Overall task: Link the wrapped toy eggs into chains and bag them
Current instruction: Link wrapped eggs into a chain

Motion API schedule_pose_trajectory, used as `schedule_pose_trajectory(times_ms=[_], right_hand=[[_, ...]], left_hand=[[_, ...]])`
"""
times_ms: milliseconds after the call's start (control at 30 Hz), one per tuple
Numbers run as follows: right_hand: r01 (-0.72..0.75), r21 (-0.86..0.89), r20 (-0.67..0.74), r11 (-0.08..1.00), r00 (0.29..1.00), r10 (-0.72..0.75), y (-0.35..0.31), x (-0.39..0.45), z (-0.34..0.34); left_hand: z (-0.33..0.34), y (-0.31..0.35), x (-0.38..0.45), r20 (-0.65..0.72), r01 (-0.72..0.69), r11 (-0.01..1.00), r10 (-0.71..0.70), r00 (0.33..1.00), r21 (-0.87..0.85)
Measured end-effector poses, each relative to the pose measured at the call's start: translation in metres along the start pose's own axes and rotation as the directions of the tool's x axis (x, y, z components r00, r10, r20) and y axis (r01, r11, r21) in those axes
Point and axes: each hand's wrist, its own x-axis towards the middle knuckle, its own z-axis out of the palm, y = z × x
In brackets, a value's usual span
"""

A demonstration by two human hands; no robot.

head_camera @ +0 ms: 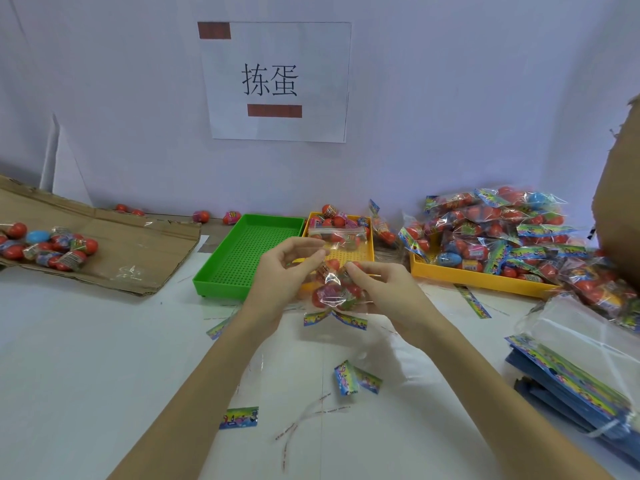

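While both hands work at the middle of the white table [104, 341], entries run from its left edge to its right.

Cardboard sheet [138, 244]: flattened and creased, at the far-left edge; it carries a cluster of loose wrapped eggs [52, 245], mostly glossy red, one blue. Judged to be the supply pile, kept within the left hand's reach.

Green tray [249, 251]: rigid plastic, rectangular, perforated floor, nothing visible inside; just left of the hands.

Left hand [284, 271]: fingers curled, thumb and forefinger pinching the upper edge of the clear bag [332, 289] — probably holding the mouth up so the contents settle.

Clear bag: thin crinkly film that catches the light, printed colour strip along its lower edge; red toy eggs inside. Held in the air between the hands, above the table's middle. Whether the eggs inside are linked cannot be told.

Right hand [388, 292]: fingers curled around the bag's right side, fingertips pressed into the film, steadying it.

Small yellow tray [367, 251]: behind the hands, touching the green tray; holds a few wrapped eggs.

Large yellow tray [485, 277]: toward the far-right edge, heaped with filled bags [502, 230] — judged the finished stock.

Empty bags [571, 362]: flat stack at the right edge, placed near the right hand.

Table front: torn printed strips [356, 377] and clear film slivers, scattered.
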Motion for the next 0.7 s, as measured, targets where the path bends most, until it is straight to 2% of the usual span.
schedule_pose_trajectory(times_ms=[100,200,267,400,500,633,700], right_hand=[[0.009,-0.012,0.026,1.0,1.0,-0.009,-0.0013,-0.0013,0.0003],[0.093,-0.078,-0.094,0.993,0.99,-0.101,0.0017,-0.0003,0.001],[0.103,-0.075,-0.131,0.992,0.985,-0.112,0.003,0.0008,0.0004],[-0.009,0.08,-0.053,0.997,0.998,0.013,-0.0029,0.0026,-0.0061],[-0.074,0.146,-0.032,0.986,0.996,0.079,-0.0054,0.0019,-0.0065],[0.061,0.163,-0.118,0.985,0.992,-0.042,-0.005,0.0022,-0.0045],[0.191,0.023,-0.193,0.981,0.964,-0.184,-0.0037,0.0031,-0.0064]], left_hand=[[-0.0036,-0.0005,0.0005,-0.013,0.043,0.997,-0.044,0.999,-0.061],[-0.0045,-0.0008,0.0003,-0.001,0.059,0.997,-0.059,0.998,-0.046],[-0.0039,0.0004,0.0,0.004,0.082,0.994,-0.082,0.997,-0.075],[-0.0052,0.0056,-0.0009,0.003,0.165,0.963,-0.168,0.986,-0.214],[-0.0055,0.0069,-0.0015,-0.003,0.189,0.957,-0.194,0.981,-0.219],[-0.0051,0.0076,-0.0015,0.007,0.182,0.966,-0.183,0.983,-0.185],[-0.005,0.0077,-0.0027,0.023,0.152,0.983,-0.151,0.988,-0.102]])
